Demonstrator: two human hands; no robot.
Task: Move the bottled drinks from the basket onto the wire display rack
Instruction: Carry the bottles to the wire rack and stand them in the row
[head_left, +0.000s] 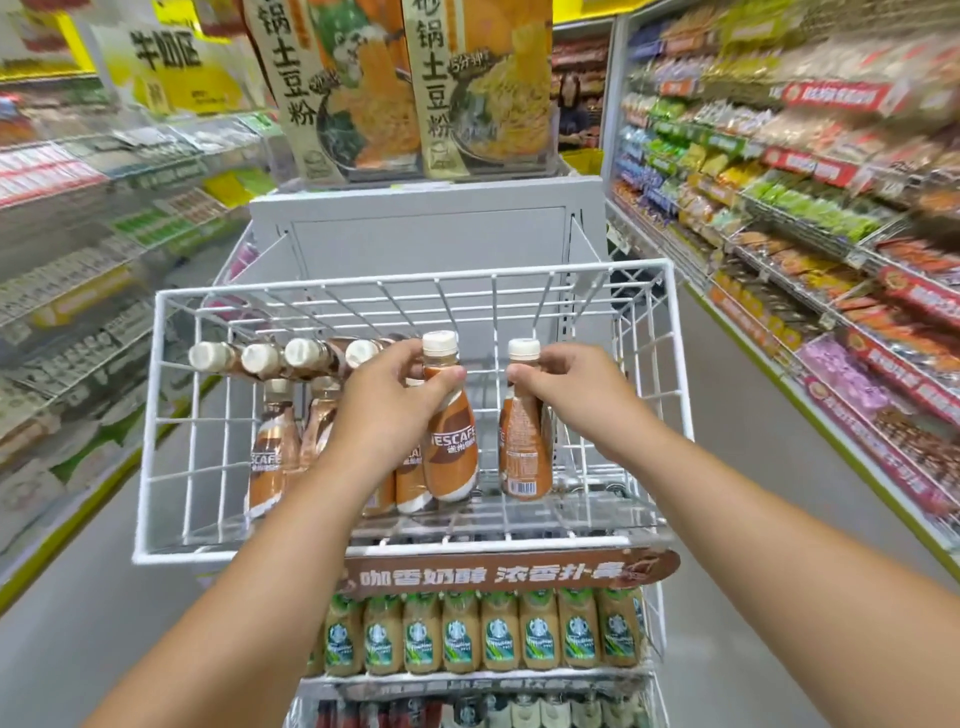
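Currently, the left hand (387, 410) and right hand (569, 395) each grasp a coffee bottle inside the wire rack (405, 553) at frame centre, beside several already placed; the basket is unseen.

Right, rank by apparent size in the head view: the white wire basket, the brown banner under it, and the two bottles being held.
1. White wire basket
2. Brown banner
3. The bottle in the left hand and the bottle in the right hand look about alike; not ranked.
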